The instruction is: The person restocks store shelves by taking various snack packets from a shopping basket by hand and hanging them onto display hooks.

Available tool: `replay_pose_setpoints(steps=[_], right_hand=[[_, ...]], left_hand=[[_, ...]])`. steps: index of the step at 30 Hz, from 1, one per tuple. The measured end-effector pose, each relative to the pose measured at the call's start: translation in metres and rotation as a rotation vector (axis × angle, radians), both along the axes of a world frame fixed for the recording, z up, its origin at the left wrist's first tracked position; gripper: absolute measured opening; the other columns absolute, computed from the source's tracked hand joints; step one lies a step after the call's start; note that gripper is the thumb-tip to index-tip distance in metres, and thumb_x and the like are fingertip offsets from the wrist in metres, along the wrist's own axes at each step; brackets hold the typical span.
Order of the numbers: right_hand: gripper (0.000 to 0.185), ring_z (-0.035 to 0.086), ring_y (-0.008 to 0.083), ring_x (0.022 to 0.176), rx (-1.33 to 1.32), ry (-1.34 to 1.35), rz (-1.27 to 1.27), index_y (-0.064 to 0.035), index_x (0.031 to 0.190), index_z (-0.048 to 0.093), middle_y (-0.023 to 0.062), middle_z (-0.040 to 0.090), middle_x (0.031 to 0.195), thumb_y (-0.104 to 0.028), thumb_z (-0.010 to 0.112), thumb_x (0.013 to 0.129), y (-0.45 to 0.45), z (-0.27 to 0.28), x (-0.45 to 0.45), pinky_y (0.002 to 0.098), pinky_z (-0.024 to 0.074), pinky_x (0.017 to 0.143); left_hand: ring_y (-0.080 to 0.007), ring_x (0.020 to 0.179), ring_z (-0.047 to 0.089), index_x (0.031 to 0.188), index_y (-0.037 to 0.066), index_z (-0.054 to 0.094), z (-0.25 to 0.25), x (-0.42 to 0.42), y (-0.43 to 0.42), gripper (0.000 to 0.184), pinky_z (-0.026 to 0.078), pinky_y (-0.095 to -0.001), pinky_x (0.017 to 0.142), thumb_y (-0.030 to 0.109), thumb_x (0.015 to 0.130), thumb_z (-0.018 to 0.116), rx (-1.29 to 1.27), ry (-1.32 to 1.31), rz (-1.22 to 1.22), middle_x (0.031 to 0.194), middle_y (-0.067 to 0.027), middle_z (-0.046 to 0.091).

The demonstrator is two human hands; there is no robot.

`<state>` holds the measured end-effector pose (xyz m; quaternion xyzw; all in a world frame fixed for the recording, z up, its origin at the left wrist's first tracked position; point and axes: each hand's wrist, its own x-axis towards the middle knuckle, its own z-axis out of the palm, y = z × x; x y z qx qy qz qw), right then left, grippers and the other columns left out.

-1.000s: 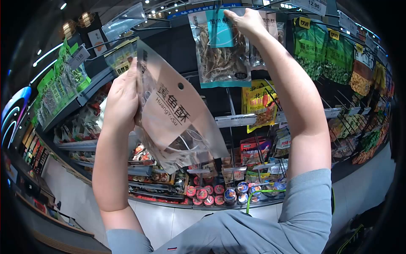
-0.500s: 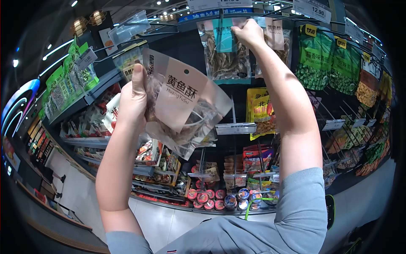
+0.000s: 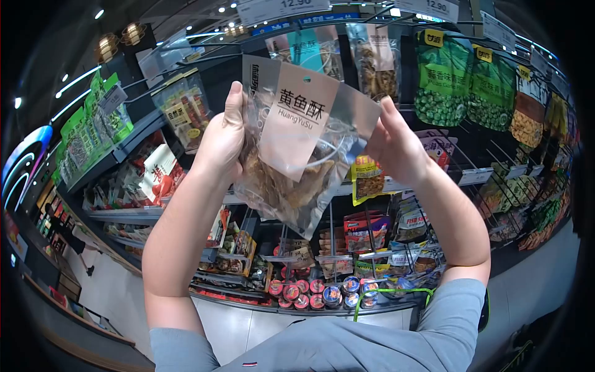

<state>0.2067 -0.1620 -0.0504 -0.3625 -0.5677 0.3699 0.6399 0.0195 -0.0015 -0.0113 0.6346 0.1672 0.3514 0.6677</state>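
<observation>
My left hand (image 3: pixel 224 139) grips the left edge of a clear bag with a pale pink label (image 3: pixel 297 118), thumb in front. Brownish dried pieces fill the bag's lower part, and a round hang hole shows near its top. At the bag's right edge is my right hand (image 3: pixel 400 144), its fingers partly hidden behind the corner; whether it grips the bag is unclear. Behind hang a similar bag with a teal label (image 3: pixel 305 48) and one with a pink label (image 3: pixel 379 46).
Green snack bags (image 3: pixel 443 77) hang on the right. A yellow bag (image 3: pixel 368 183) hangs behind my right hand. Round tins (image 3: pixel 331 294) stand on the bottom shelf. Price tags (image 3: pixel 427 7) and metal hooks stick out above. A person (image 3: pixel 68 235) is at the far left.
My right hand has come down from the teal-labelled bag on the rack to the held bag's right edge. My left hand and its bag have moved right, and the bag now faces me more squarely.
</observation>
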Motion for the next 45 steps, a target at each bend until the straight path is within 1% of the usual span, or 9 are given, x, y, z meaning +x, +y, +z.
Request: replay_pose_setpoints(steps=[3,7,9,14,17,22,23,31,45], right_hand=[[0.074,0.054,0.0197,0.110,0.201,-0.104,0.058,-0.0007,0.133,0.040,0.0160,0.055,0.121,-0.060,0.047,0.089,-0.023,-0.014,-0.003,0.0363,0.0430,0.093],[0.032,0.056,0.0081,0.093,0.173,-0.228,-0.272,-0.0004,0.120,0.051,0.0063,0.061,0.102,-0.019,0.054,0.095,-0.046,-0.002,-0.004,0.0257,0.0460,0.083],[0.017,0.043,0.0008,0.062,0.232,-0.126,-0.408,-0.0011,0.095,0.058,-0.0052,0.053,0.072,-0.016,0.050,0.097,-0.038,-0.007,0.013,0.0190,0.0367,0.055],[0.021,0.048,0.0017,0.063,0.109,-0.034,-0.612,-0.0016,0.086,0.058,-0.0027,0.056,0.069,-0.020,0.051,0.094,-0.045,0.026,0.049,0.0197,0.0381,0.055],[0.021,0.048,0.0058,0.047,0.139,0.066,-0.697,-0.0018,0.090,0.056,0.0029,0.056,0.066,-0.022,0.052,0.092,-0.031,0.033,0.080,0.0236,0.0353,0.041],[0.034,0.063,0.0204,0.088,0.132,-0.053,-0.726,-0.0008,0.106,0.060,0.0129,0.063,0.101,-0.028,0.057,0.086,-0.026,0.055,0.113,0.0323,0.0496,0.080],[0.029,0.060,0.0180,0.069,-0.004,-0.125,-0.929,-0.0006,0.087,0.068,0.0088,0.065,0.076,-0.028,0.063,0.084,-0.031,0.069,0.110,0.0318,0.0470,0.065],[0.022,0.059,0.0121,0.083,0.362,-0.274,-0.788,-0.0003,0.099,0.067,0.0053,0.067,0.091,-0.015,0.065,0.083,-0.026,0.092,0.116,0.0277,0.0463,0.074],[0.023,0.059,0.0124,0.079,0.446,-0.333,-1.076,0.0006,0.096,0.068,0.0067,0.068,0.088,-0.014,0.070,0.079,-0.013,0.113,0.126,0.0279,0.0464,0.072]], left_hand=[[-0.0233,0.101,0.063,0.123,-0.002,0.049,-0.003,0.019,-0.021,0.068,0.054,-0.0368,0.087,0.058,0.093,0.036,-0.070,0.027,-0.054,0.113,-0.0145,0.062],[-0.0242,0.101,0.063,0.123,-0.003,0.049,-0.007,0.052,-0.025,0.070,0.054,-0.0373,0.088,0.059,0.092,0.035,-0.080,0.024,-0.111,0.113,-0.0152,0.062],[-0.0244,0.101,0.063,0.124,-0.003,0.048,-0.006,0.066,-0.034,0.072,0.055,-0.0370,0.086,0.060,0.092,0.034,-0.070,-0.045,-0.105,0.113,-0.0149,0.062],[-0.0132,0.081,0.066,0.108,0.003,0.054,-0.003,0.080,-0.061,0.070,0.053,-0.0239,0.065,0.065,0.093,0.025,0.078,0.007,-0.115,0.094,-0.0080,0.066],[-0.0076,0.054,0.054,0.102,0.005,0.054,-0.006,0.095,-0.069,0.050,0.044,-0.0191,0.051,0.053,0.092,0.049,0.386,0.089,-0.029,0.071,-0.0016,0.060],[-0.0044,0.049,0.047,0.093,0.006,0.056,0.007,0.123,-0.070,0.032,0.038,-0.0187,0.045,0.038,0.092,0.058,0.398,-0.043,-0.138,0.066,0.0017,0.054],[-0.0052,0.051,0.051,0.092,0.006,0.056,0.010,0.127,-0.062,0.032,0.040,-0.0198,0.046,0.037,0.092,0.058,0.416,-0.005,-0.145,0.071,-0.0004,0.059],[-0.0067,0.074,0.054,0.098,0.006,0.061,0.006,0.145,-0.057,0.026,0.046,-0.0261,0.064,0.032,0.093,0.058,0.418,-0.103,-0.220,0.086,-0.0010,0.061],[-0.0059,0.056,0.042,0.100,0.001,0.060,0.026,0.153,-0.063,0.043,0.040,-0.0218,0.050,0.043,0.088,0.062,0.511,-0.075,-0.173,0.077,-0.0006,0.058]])
